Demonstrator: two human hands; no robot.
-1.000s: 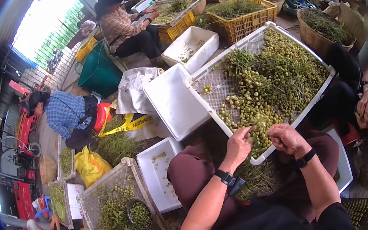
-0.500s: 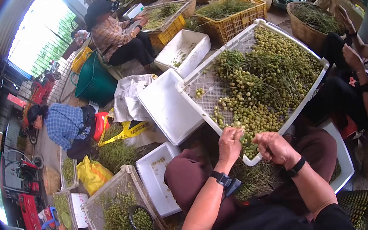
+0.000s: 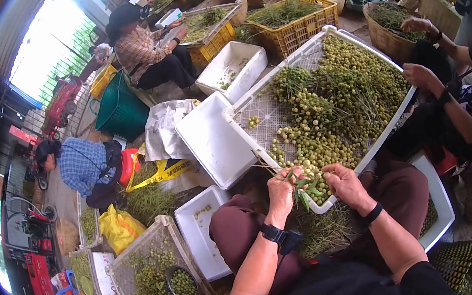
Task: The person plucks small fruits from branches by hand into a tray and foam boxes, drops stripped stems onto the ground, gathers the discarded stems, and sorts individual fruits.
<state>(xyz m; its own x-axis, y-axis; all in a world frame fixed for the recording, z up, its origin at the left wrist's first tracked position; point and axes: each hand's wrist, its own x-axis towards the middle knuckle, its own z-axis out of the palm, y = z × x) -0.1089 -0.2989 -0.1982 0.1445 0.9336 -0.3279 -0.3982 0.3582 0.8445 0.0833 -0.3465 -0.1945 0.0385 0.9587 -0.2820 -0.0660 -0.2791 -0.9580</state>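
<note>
My left hand (image 3: 282, 193) is closed round a twig with green leaves (image 3: 302, 185), whose thin stem end sticks out at upper left. To its right, my right hand (image 3: 345, 183) has its fingers pinched together; what they hold, if anything, is too small to tell. Both hands are over the near corner of a white mesh tray (image 3: 246, 123). Small round yellow-green fruits (image 3: 356, 97) cover much of the tray, and a heap of stemmy sprigs (image 3: 333, 88) lies among them.
White foam boxes (image 3: 217, 141) stand left of the tray. A second fruit tray (image 3: 142, 254) with a dark bowl (image 3: 182, 283) is at lower left. A co-worker (image 3: 451, 87) sits at the right edge of my tray. Cut stems (image 3: 326, 231) lie between my knees.
A leafy twig now shows in my left hand, which has moved slightly left and down. My right hand has shifted slightly. The co-worker's hands at right have moved toward the tray.
</note>
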